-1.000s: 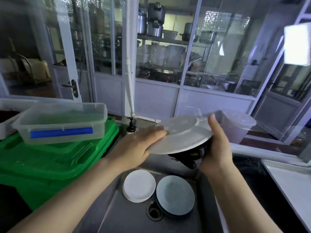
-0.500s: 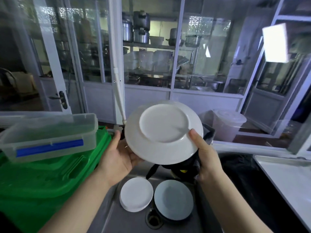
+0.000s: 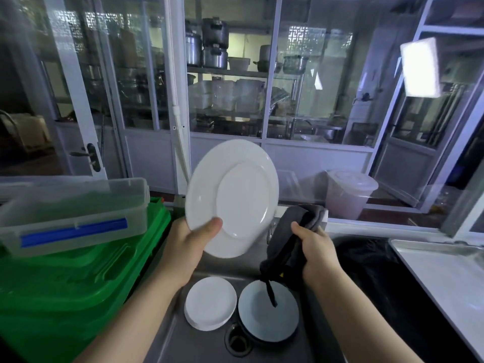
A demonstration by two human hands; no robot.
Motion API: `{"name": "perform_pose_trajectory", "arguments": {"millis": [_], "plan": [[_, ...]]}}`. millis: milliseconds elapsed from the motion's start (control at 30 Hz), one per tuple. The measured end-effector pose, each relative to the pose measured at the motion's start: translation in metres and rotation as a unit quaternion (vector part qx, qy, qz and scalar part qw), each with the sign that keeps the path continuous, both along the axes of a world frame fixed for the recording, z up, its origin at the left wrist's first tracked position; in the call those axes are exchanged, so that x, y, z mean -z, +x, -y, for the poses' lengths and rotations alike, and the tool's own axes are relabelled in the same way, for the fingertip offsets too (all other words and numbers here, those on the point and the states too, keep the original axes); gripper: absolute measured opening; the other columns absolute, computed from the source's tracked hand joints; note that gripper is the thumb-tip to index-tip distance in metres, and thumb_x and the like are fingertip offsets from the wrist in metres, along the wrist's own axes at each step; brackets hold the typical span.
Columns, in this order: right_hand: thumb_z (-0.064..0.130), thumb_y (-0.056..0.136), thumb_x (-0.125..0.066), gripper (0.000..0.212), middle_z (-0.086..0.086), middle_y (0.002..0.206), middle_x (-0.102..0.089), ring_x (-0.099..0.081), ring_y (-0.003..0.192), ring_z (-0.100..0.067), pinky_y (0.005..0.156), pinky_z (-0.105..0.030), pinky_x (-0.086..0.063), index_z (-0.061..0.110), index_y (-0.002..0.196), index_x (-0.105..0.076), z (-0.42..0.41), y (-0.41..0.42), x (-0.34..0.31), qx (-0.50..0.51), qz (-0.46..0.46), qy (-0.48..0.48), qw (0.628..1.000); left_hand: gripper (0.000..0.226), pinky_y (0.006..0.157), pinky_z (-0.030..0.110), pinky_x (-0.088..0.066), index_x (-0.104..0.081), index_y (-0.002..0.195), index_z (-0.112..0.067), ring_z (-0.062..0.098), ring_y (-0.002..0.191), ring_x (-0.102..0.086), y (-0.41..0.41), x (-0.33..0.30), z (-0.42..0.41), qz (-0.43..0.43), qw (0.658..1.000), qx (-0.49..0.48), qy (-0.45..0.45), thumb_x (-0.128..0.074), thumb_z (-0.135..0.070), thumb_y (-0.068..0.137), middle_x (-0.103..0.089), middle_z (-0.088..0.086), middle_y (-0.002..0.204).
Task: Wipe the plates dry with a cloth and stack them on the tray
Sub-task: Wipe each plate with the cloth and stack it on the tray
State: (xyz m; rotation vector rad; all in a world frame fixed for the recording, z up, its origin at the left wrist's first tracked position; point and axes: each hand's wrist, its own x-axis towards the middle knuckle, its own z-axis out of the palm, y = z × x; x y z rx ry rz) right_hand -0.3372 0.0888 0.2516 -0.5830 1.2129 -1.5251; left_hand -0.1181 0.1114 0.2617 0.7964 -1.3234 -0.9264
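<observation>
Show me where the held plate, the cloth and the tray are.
plate (image 3: pixel 243 203): head view, on the middle of its underside.
cloth (image 3: pixel 285 244): head view, on the dark fold beside the right thumb.
tray (image 3: pixel 445 271): head view, on its bare flat surface.

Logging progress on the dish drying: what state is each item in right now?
White plate: held up, tilted, underside toward camera.
Left hand: grips plate's lower rim.
Right hand: holds dark cloth, bunched, clear of plate.
Plate stacks: lying in sink.
Clear container: lid closed.
Tray: no plates visible.
</observation>
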Motion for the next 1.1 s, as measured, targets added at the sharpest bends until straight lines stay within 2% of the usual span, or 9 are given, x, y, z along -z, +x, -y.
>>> {"name": "perform_pose_trajectory", "arguments": {"millis": [67, 133, 267, 433, 533, 633, 767, 900, 1100], "plan": [[0.008, 0.087, -0.065, 0.008, -0.012, 0.080, -0.072, -0.069, 0.085, -0.035, 0.084, -0.055, -0.054, 0.016, 0.084, -0.066, 0.005, 0.007, -0.007, -0.001, -0.034, -0.015, 0.999, 0.027, 0.070, 0.018, -0.054, -0.074, 0.092, -0.048, 0.009, 0.090, -0.071, -0.001, 0.003, -0.004, 0.077, 0.997, -0.013, -0.008, -0.065, -0.052, 0.067, -0.076, -0.011, 0.093], [0.007, 0.087, -0.061, 0.013, -0.007, 0.078, -0.068, -0.064, 0.083, -0.028, 0.088, -0.049, -0.051, 0.017, 0.080, -0.064, 0.010, 0.010, -0.021, 0.015, -0.075, -0.047, 0.996, 0.031, 0.074, 0.038, -0.059, -0.075, 0.091, -0.042, 0.022, 0.089, -0.072, -0.001, 0.008, -0.007, 0.151, 0.988, -0.031, -0.007, -0.063, -0.058, 0.067, -0.076, 0.000, 0.088], [0.005, 0.085, -0.054, 0.018, 0.003, 0.070, -0.056, -0.051, 0.072, -0.017, 0.069, -0.032, -0.042, 0.021, 0.079, -0.059, 0.005, 0.016, -0.054, 0.059, -0.208, -0.182, 0.959, 0.060, 0.066, 0.047, -0.054, -0.070, 0.080, -0.009, 0.032, 0.068, -0.066, 0.001, 0.008, -0.007, 0.221, 0.973, -0.063, -0.030, -0.058, -0.066, 0.068, -0.068, 0.017, 0.068], [-0.006, 0.075, -0.053, 0.059, -0.001, 0.138, -0.054, -0.047, 0.123, -0.022, 0.107, -0.029, -0.032, 0.021, 0.126, -0.061, -0.025, 0.054, -0.071, 0.031, -0.477, -0.356, 0.803, 0.075, 0.063, 0.052, -0.051, -0.068, 0.076, 0.002, 0.023, 0.060, -0.060, -0.006, 0.000, -0.005, 0.232, 0.969, -0.077, -0.024, -0.057, -0.071, 0.066, -0.065, 0.028, 0.071], [0.013, 0.073, -0.046, 0.057, 0.001, 0.144, -0.046, -0.040, 0.114, -0.025, 0.103, -0.028, -0.030, 0.023, 0.127, -0.061, -0.046, 0.077, -0.054, 0.003, -0.551, -0.397, 0.734, 0.023, 0.058, 0.031, -0.055, -0.068, 0.068, -0.019, -0.002, 0.056, -0.061, -0.009, 0.000, -0.007, 0.203, 0.973, -0.102, -0.040, -0.071, -0.041, 0.072, -0.069, -0.014, 0.061], [0.022, 0.069, -0.043, 0.058, 0.000, 0.143, -0.046, -0.039, 0.110, -0.023, 0.102, -0.032, -0.032, 0.022, 0.122, -0.066, -0.050, 0.082, -0.042, -0.018, -0.576, -0.443, 0.686, 0.006, 0.056, 0.002, -0.044, -0.061, 0.072, -0.027, -0.022, 0.064, -0.057, -0.006, 0.001, -0.010, 0.207, 0.971, -0.108, -0.049, -0.065, -0.023, 0.070, -0.059, -0.043, 0.064], [0.010, 0.074, -0.049, 0.050, -0.013, 0.131, -0.052, -0.046, 0.112, -0.029, 0.098, -0.037, -0.038, 0.018, 0.119, -0.068, -0.019, 0.067, -0.058, 0.063, -0.564, -0.414, 0.712, 0.056, 0.060, 0.031, -0.044, -0.067, 0.076, 0.001, 0.010, 0.066, -0.055, 0.000, 0.002, -0.009, 0.178, 0.983, -0.043, -0.021, -0.061, -0.054, 0.071, -0.065, 0.008, 0.065], [-0.014, 0.076, -0.045, 0.063, -0.008, 0.128, -0.043, -0.045, 0.118, -0.033, 0.105, -0.031, -0.035, 0.021, 0.124, -0.064, 0.013, 0.048, -0.072, 0.068, -0.497, -0.286, 0.817, 0.070, 0.061, 0.032, -0.033, -0.056, 0.069, 0.008, 0.013, 0.064, -0.041, 0.002, 0.001, -0.011, 0.175, 0.984, -0.033, 0.006, -0.059, -0.062, 0.068, -0.044, 0.005, 0.062], [0.012, 0.073, -0.059, 0.050, -0.006, 0.124, -0.046, -0.046, 0.112, -0.029, 0.101, -0.035, -0.039, 0.021, 0.122, -0.067, -0.026, 0.077, -0.044, 0.024, -0.561, -0.417, 0.715, 0.025, 0.061, 0.034, -0.049, -0.068, 0.070, -0.012, 0.001, 0.059, -0.058, -0.005, -0.004, -0.011, 0.157, 0.986, -0.056, 0.009, -0.065, -0.037, 0.069, -0.068, -0.008, 0.063]]}}
